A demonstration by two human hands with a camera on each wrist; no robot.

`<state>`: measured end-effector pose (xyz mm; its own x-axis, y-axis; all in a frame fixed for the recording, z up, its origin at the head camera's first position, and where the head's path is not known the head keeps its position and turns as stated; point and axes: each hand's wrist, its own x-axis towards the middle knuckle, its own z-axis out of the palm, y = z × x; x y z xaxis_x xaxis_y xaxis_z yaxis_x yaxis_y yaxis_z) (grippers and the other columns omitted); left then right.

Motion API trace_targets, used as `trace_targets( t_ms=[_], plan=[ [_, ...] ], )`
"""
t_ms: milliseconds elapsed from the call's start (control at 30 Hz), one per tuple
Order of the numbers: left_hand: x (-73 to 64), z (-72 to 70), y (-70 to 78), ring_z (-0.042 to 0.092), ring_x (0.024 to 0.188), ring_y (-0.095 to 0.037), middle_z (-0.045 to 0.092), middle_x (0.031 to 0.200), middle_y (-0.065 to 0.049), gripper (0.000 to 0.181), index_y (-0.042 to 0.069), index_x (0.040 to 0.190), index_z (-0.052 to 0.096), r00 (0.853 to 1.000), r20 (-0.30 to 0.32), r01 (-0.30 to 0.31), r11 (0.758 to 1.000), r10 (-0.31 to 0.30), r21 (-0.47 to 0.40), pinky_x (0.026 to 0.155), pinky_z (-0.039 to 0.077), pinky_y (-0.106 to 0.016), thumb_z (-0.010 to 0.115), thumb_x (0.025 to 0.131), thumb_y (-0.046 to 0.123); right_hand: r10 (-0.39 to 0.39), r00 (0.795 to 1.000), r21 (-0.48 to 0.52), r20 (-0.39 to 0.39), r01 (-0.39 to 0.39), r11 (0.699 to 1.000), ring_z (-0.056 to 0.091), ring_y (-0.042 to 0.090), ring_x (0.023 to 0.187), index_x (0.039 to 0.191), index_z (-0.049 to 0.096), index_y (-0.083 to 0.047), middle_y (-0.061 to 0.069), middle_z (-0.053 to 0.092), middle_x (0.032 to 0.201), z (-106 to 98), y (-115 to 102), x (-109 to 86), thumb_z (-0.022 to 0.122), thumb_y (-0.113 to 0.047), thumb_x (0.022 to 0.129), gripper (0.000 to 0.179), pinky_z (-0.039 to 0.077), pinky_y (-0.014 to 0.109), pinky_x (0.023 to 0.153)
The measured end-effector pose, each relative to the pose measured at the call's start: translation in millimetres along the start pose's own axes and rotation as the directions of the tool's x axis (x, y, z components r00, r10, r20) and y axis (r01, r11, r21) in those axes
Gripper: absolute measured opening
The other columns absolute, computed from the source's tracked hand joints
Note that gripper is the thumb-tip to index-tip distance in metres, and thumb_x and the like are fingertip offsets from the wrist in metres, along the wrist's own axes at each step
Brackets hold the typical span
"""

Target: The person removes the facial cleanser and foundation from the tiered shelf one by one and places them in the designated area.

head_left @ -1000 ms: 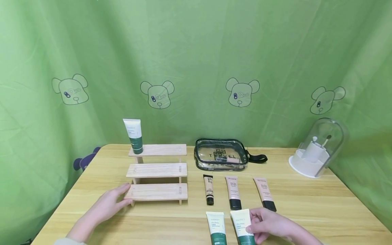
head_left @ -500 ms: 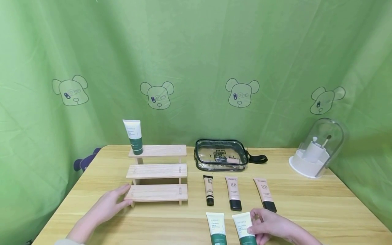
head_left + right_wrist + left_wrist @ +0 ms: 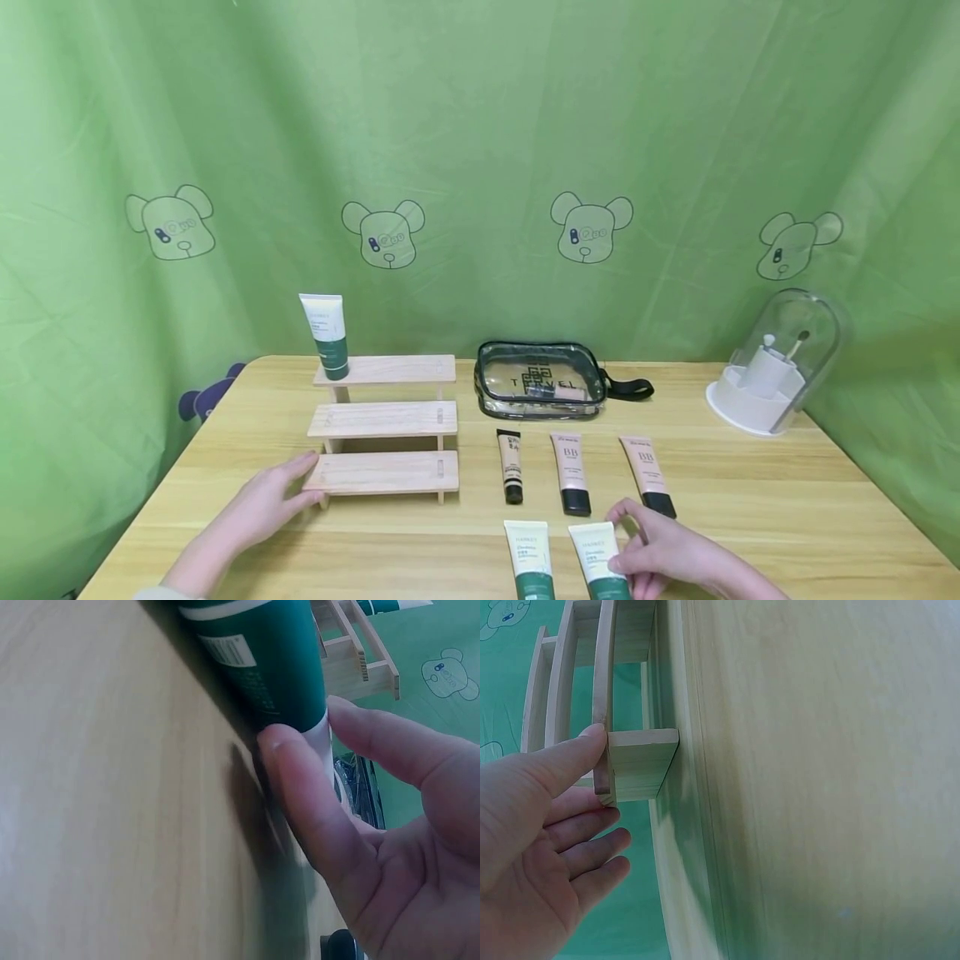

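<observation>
In the head view my left hand (image 3: 264,504) is at the left end of the lowest step of a light wooden three-step stand (image 3: 384,472). Its thumb and index finger pinch that board's corner in the left wrist view, the other fingers spread below. My right hand (image 3: 663,550) has its thumb and index finger at the right edge of a white and green cosmetic tube (image 3: 597,554), whose barcode side shows in the right wrist view. A matching tube (image 3: 529,557) lies to its left. Another such tube (image 3: 327,336) stands cap-down on the top step's left end.
Beyond the right hand lie two pink BB cream tubes (image 3: 572,471) and a slim beige tube (image 3: 512,467) with a black cap. Behind them is a clear travel pouch (image 3: 538,381). A white brush holder (image 3: 759,392) under a clear dome stands at the back right.
The right hand has moved its tube slightly toward the person and to the right. Its index finger has since lifted a little at the tube's corner. The left hand stays put.
</observation>
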<state>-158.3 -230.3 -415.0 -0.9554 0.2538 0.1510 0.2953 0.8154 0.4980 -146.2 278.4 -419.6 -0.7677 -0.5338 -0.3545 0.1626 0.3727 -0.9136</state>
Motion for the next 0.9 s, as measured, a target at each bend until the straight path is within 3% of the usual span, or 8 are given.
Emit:
trace_targets(
  t_ms=[267,567,733,900],
  plan=[
    [-0.4,0.2,0.2,0.043,0.118,-0.042,0.045,0.131,-0.025,0.057,-0.010,0.127,0.047,1.000,-0.001,0.005,1.000,-0.005,0.004,0.099,0.033,-0.054,0.066,0.085,0.023,0.032,0.999,0.037,0.018,-0.032,0.999,0.057,0.011,0.048,0.114,0.034,0.006,0.014,0.062,0.064,-0.1,0.4,-0.8,0.068,-0.015,0.083,0.051,0.048,0.016,0.043],
    [0.0,0.9,-0.5,0.043,0.118,-0.042,0.045,0.131,-0.025,0.058,-0.009,0.128,0.047,1.000,-0.003,0.004,1.000,-0.004,0.010,0.099,0.034,-0.054,0.066,0.085,0.024,0.031,0.999,-0.026,-0.011,-0.031,0.999,0.057,0.011,0.048,0.114,0.036,0.005,0.014,0.063,0.066,-1.2,-2.2,-2.0,0.070,-0.018,0.082,0.052,0.047,0.016,0.041],
    [-0.2,1.2,-0.5,0.044,0.118,-0.042,0.046,0.131,-0.025,0.058,-0.009,0.127,0.048,1.000,-0.011,-0.002,1.000,0.003,0.017,0.098,0.034,-0.054,0.066,0.084,0.024,-0.034,0.999,-0.073,0.000,0.034,0.997,0.057,0.013,0.049,0.115,0.036,0.009,0.017,0.063,0.070,-7.2,-7.8,-5.1,0.067,-0.017,0.084,0.050,0.049,0.018,0.042],
    [-0.3,1.2,0.0,0.044,0.117,-0.042,0.046,0.130,-0.025,0.057,-0.009,0.127,0.049,1.000,-0.020,-0.008,1.000,0.009,0.022,0.098,0.035,-0.054,0.067,0.084,0.024,-0.131,0.991,-0.119,0.001,0.131,0.984,0.060,0.021,0.055,0.114,0.037,0.011,0.018,0.060,0.074,-18.1,-20.7,-3.0,0.061,-0.011,0.088,0.042,0.055,0.032,0.047]
  ],
)
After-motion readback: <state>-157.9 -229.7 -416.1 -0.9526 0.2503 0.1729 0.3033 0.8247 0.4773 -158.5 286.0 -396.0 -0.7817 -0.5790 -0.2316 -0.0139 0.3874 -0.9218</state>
